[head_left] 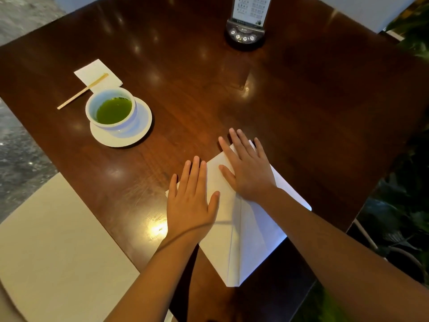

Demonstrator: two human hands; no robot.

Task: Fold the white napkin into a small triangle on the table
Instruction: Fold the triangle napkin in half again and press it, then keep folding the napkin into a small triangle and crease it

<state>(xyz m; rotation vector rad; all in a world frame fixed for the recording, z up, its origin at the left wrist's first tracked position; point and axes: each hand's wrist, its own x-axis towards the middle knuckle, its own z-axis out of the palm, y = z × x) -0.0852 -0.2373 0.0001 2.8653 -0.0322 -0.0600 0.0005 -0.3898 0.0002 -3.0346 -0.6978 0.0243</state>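
Two flat hands press the napkin at the table's near right corner, its near tip hanging past the edge. Neither grips: the left hand lies open on the napkin's left side, the right hand spread on its far part, the crease running between them. Uneven pressure could shift the crease; the overhang could slip off.

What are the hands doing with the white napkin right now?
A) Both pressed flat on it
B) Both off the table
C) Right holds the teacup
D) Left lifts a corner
A: the left hand and right hand lie palm-down, fingers spread, on the white napkin.
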